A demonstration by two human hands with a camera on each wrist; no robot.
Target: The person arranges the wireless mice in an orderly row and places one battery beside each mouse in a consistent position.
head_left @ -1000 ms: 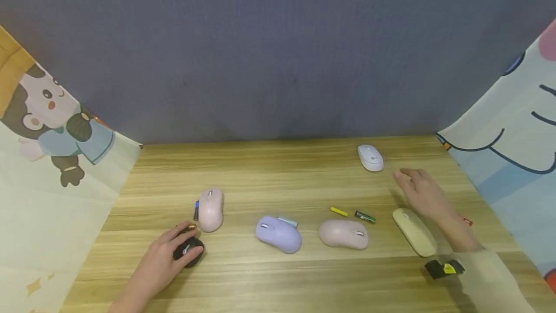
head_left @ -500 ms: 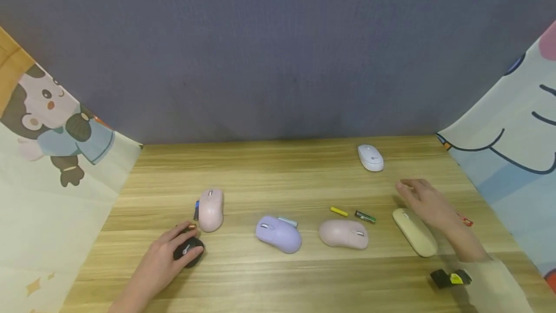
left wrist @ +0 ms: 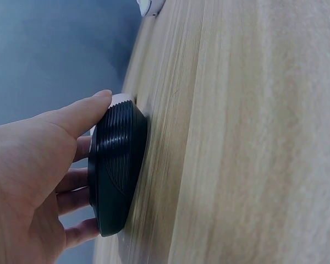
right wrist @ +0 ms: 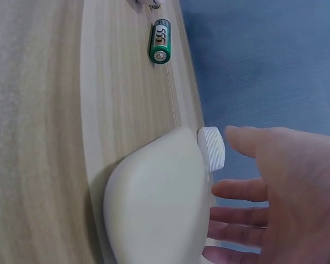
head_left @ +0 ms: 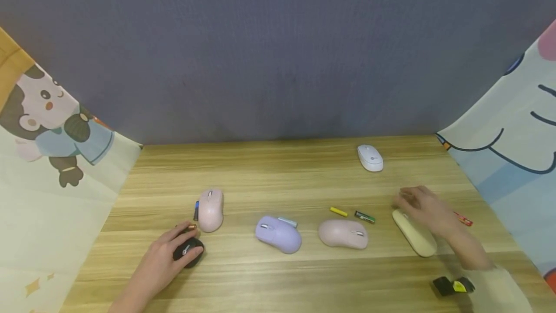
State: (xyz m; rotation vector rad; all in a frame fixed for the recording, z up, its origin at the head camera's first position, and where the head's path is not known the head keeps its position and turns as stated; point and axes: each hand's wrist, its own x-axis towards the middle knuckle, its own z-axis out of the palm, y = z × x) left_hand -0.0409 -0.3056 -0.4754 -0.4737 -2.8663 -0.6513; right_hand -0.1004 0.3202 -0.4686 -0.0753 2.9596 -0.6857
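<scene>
At the left of the table, my left hand (head_left: 162, 255) grips a black mouse (left wrist: 118, 170), thumb along one side and fingers on the other. A copper-coloured battery (head_left: 191, 226) pokes out by its fingertips. Over on the right, my right hand (head_left: 427, 209) hovers at the far end of a yellow mouse (head_left: 414, 237), holding nothing. The right wrist view has its loosely bent fingers (right wrist: 239, 190) close beside that mouse's edge. A red battery (head_left: 464, 219) lies to the right of this hand.
Between the hands lie a purple mouse (head_left: 279, 234) and a pink mouse (head_left: 343, 234), with light-blue (head_left: 288, 221), yellow (head_left: 339, 211) and green-black (head_left: 365, 217) batteries behind them. Another pink mouse (head_left: 211, 210) has a blue-black battery (head_left: 197, 210) beside it. A white mouse (head_left: 370, 158) sits far back.
My right hand has drawn back from near the white mouse and come down toward the far end of the yellow mouse. The left hand and the black mouse stay put.
</scene>
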